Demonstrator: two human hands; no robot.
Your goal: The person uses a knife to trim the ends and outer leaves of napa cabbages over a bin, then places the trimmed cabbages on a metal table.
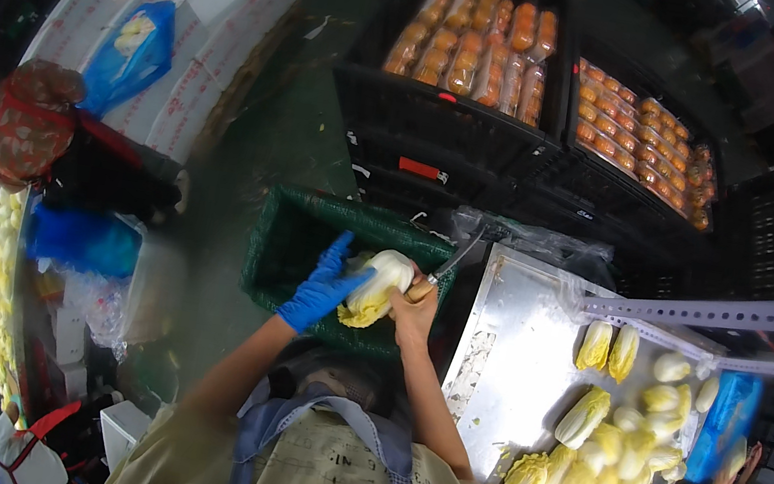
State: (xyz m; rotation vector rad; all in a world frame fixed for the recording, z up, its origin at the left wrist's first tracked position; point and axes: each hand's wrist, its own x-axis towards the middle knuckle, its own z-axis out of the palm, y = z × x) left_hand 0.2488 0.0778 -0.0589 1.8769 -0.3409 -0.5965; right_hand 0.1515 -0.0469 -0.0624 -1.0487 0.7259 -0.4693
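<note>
A napa cabbage [380, 286] with a white base and yellow leaf tips is held between both hands over a green-lined bin [272, 247]. My left hand [327, 287], in a blue glove, touches the cabbage's left side with its fingers spread. My bare right hand [414, 307] holds the wooden handle of a curved knife [459, 257] and also steadies the cabbage's right side; the blade points up and away. To the right, a metal worktable [507, 322] bears a heap of napa cabbages [595, 465], with a few lying apart.
Black crates [443, 129] of packed round orange fruit stand ahead. White foam boxes [197, 52] with a blue bag [130, 64] are stacked front left. A perforated metal rail [710, 308] crosses the table's far side. Other people are at the left and far right.
</note>
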